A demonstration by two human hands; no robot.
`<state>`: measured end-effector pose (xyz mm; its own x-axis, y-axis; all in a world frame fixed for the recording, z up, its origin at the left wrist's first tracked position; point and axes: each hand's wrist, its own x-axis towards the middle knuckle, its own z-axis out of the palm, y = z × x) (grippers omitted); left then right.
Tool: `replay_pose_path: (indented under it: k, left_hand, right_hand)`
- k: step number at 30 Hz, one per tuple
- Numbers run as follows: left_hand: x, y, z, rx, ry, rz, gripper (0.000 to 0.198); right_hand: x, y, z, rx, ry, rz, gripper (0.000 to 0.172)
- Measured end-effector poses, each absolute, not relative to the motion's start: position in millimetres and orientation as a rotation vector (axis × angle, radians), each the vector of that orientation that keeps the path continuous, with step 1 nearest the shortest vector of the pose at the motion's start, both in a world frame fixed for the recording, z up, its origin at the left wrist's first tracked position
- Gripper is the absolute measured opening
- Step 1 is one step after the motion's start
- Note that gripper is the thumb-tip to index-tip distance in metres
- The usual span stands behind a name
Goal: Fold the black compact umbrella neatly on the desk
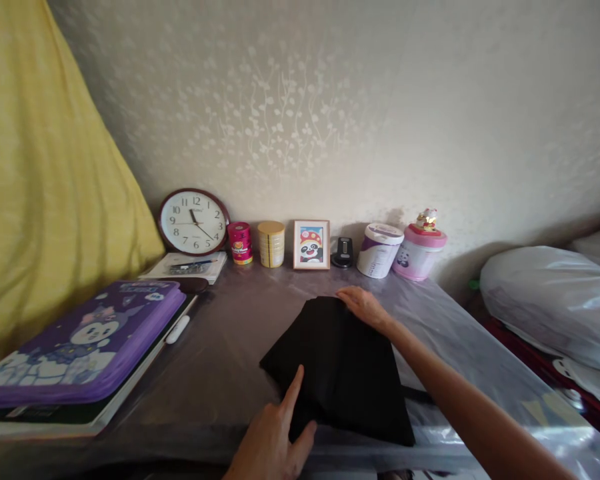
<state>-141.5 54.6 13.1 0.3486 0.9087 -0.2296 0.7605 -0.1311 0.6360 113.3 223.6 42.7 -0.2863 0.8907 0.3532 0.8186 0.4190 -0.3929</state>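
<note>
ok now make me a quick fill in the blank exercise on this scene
1. The cloth-like item by the left hand and the right hand is coloured ____.
2. The picture frame shows a cartoon ____.
3. The curtain at far left is coloured ____.
4. The figurine sits on the ____ tub.

Missing words: black; panda; yellow; pink
</note>
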Motion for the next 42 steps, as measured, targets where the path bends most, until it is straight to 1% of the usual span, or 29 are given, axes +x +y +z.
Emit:
replay_pose_path:
  k: [3,6,10,16,18,22,24,27,29,36,42]
  left_hand:
    - [-140.5,53.8,16.2,1.923,1.5,0.228,0.069]
    - [-140.2,54.0,19.4,1.92,1.472,0.244,0.07]
    - [-141.7,54.6,17.0,1.904,1.461,0.267,0.07]
    - [-144.6,55.3,4.8,1.928,1.43,0.353,0.069]
    - [-144.6,55.9,3.7,1.916,1.421,0.353,0.07]
    - [-143.9,56.9,4.1,1.911,1.415,0.355,0.069]
    - [-143.9,57.2,3.2,1.919,1.417,0.364,0.069]
    - [-144.6,57.3,0.2,1.923,1.404,0.392,0.069]
    - [-145.3,57.3,-1.4,1.914,1.379,0.413,0.069]
    - [-146.9,56.5,0.8,1.924,1.378,0.413,0.067]
    - [-147.3,55.9,7.9,1.9,1.338,0.408,0.068]
  right_hand:
    - [151.1,227.1,40.4,-1.565,-2.03,0.364,0.021]
    - [180.5,220.8,36.3,-1.6,-1.894,0.681,0.024]
    - [201.7,205.4,37.6,-1.543,-1.853,1.014,0.031]
    - [206.4,188.4,43.7,-1.468,-1.884,1.297,0.047]
    - [203.4,185.8,46.3,-1.439,-1.889,1.332,0.052]
    - [194.3,181.9,55.9,-1.439,-1.864,1.349,0.055]
    - [190.5,180.7,60.5,-1.421,-1.848,1.351,0.052]
    - [186.5,180.7,63.3,-1.313,-1.856,1.321,0.039]
    - [184.6,182.1,62.3,-1.253,-1.883,1.315,0.033]
    - [178.2,188.2,59.9,-1.119,-1.956,1.265,0.025]
    - [156.8,186.8,65.0,-1.132,-1.827,1.273,0.028]
